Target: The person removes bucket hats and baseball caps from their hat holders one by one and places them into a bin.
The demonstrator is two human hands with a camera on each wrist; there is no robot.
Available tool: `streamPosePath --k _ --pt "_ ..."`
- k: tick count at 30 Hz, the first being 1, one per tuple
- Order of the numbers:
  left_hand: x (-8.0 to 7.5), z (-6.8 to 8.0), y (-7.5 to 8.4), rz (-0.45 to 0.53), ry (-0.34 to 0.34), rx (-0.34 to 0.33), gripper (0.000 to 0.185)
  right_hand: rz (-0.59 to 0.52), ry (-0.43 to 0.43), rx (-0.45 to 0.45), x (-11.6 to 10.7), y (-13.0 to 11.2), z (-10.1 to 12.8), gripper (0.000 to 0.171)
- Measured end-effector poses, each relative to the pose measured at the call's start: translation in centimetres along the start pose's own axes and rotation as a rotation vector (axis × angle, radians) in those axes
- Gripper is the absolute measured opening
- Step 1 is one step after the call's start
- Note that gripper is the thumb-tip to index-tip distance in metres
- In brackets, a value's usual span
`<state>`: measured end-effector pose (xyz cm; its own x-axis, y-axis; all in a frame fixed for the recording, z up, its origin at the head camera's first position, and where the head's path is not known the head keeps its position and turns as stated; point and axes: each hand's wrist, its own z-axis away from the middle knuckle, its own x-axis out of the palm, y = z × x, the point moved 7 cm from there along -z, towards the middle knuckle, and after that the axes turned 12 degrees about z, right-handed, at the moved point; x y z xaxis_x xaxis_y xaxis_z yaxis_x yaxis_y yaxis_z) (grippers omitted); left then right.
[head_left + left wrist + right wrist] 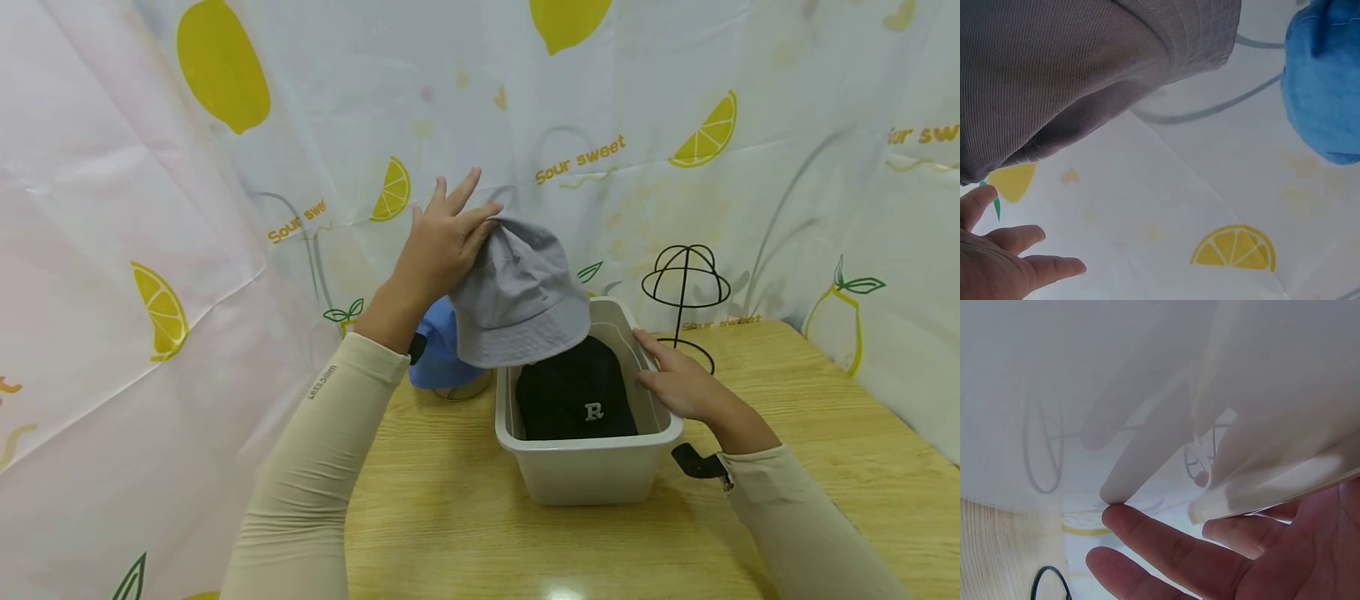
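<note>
L to R: 1 blue cap (438, 354) on a stand at 9 o'clock of the bin (592, 467). Left hand (442, 242), fingers spread & mostly straight, presses the crown of 1 grey bucket hat (521, 300), raised above the bin's 11 o'clock corner. 1 white bin holds 1 black cap (573, 392) w/ letter R. Right hand (678, 379) rests open on the bin's 3 o'clock rim, fingers relaxed, gripping nothing. 1 empty wire hat stand (685, 287) at 1 o'clock. In total 3 hats, 2 hands.
</note>
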<state>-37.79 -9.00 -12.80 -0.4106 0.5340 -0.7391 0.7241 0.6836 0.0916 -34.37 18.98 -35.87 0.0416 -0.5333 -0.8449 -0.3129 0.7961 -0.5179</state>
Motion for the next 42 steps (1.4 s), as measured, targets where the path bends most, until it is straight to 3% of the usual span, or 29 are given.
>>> streamPosePath --k 17,26,32,42 --pt "2.8 -0.2 3.0 -0.045 -0.051 0.108 0.035 -0.010 -0.006 0.008 0.1 0.0 0.0 0.071" --pt "4.1 -0.3 3.9 -0.005 -0.068 0.105 0.036 -0.011 -0.014 -0.004 0.2 0.1 -0.1 0.071" --pt "5.3 -0.1 3.9 0.040 -0.051 0.098 0.035 -0.005 0.000 -0.012 0.2 0.3 -0.3 0.071" --pt "7.7 1.2 2.2 0.063 -0.080 0.039 0.036 -0.010 -0.019 -0.003 0.3 0.3 -0.2 0.071"
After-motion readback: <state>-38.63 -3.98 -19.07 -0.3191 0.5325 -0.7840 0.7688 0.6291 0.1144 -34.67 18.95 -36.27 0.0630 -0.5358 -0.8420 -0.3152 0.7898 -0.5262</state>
